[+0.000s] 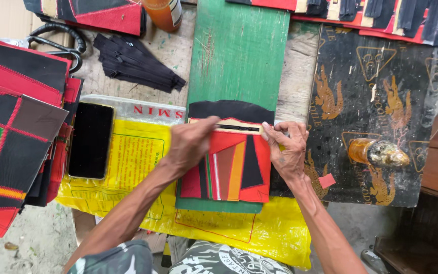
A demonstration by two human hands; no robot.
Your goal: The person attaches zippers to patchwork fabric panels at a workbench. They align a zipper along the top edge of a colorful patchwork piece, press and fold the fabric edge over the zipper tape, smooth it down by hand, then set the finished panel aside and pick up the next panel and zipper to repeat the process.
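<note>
**Pressing a zipper onto a patchwork panel**

Pinching from both sides, the left hand and right hand hold a black zipper flat along the top edge of a red, orange and black patchwork panel. Left fingers are curled closed on the zipper's left end; right fingertips grip its right end. The panel lies on a green board, over a yellow plastic sack. A black phone rests to the left, beside a stack of patchwork pieces. Spare zippers and scissors lie above; a glue bottle lies on its side to the right.
</note>
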